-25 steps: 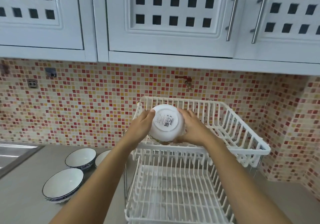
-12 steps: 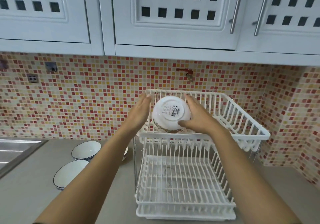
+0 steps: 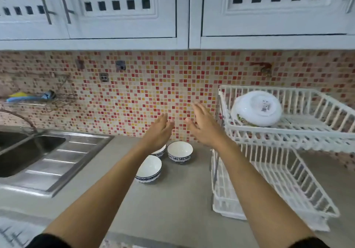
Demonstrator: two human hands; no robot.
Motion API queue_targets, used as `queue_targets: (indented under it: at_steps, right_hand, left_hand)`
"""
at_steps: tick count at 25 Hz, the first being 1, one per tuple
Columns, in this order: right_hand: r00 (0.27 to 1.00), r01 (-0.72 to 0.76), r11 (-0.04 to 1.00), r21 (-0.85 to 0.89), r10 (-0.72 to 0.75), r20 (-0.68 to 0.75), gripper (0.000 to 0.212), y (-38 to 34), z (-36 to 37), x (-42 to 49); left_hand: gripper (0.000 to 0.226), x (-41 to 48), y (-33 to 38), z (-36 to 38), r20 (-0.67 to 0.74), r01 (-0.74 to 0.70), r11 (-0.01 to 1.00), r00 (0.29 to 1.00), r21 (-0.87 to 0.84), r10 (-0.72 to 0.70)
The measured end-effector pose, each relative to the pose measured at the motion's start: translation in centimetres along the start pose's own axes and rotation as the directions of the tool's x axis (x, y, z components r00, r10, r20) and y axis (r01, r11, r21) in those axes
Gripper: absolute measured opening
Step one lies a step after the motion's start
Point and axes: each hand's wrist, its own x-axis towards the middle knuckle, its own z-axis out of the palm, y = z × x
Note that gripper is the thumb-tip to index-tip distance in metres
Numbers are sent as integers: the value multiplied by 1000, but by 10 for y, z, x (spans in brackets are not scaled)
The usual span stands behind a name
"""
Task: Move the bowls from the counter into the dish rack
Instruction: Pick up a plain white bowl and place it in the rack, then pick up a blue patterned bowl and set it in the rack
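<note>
Grey bench [image 3: 172, 205] carries a white dish rack [image 3: 288, 132] with one upturned bowl [image 3: 256, 111] in its top tier; three blue-rimmed bowls [image 3: 179, 150] sit beside it, under the empty, spread left hand [image 3: 158, 130] and right hand [image 3: 205, 127].

One head-worn wide-angle view looks forward and down, near over the counter [image 3: 172, 205], facing the tiled wall [image 3: 146, 94].

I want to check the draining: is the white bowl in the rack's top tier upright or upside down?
Upside down, slightly tilted: the bowl shows its base ring and label sticker, resting in the dish rack top tier.
</note>
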Motion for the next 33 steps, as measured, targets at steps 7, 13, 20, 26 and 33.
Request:
queue_targets:
  at_steps: [7,13,20,26,33]
  right_hand:
    - [957,-112,988,-102,135,256,61,-7,149,1]
    - [880,-194,967,-168,247,406,68,20,238,29]
    - [798,-330,931,-154,363,481,71,59,320,75]
    - [720,-362,902,-236,431,544,44,83,365,91]
    - [721,-387,888,-251,460,518,36,82,363,81]
  left_hand:
    - [55,-17,-135,25,95,275,952,953,137,-289]
    - [59,12,-211,59,142,396,898,894,191,-425]
    - [65,72,-299,96,150,528,799,799,286,-582]
    - [61,100,-332,116,109,682,669,672,295,-733]
    - [41,97,-316,111,51,656,686,710,313,-702]
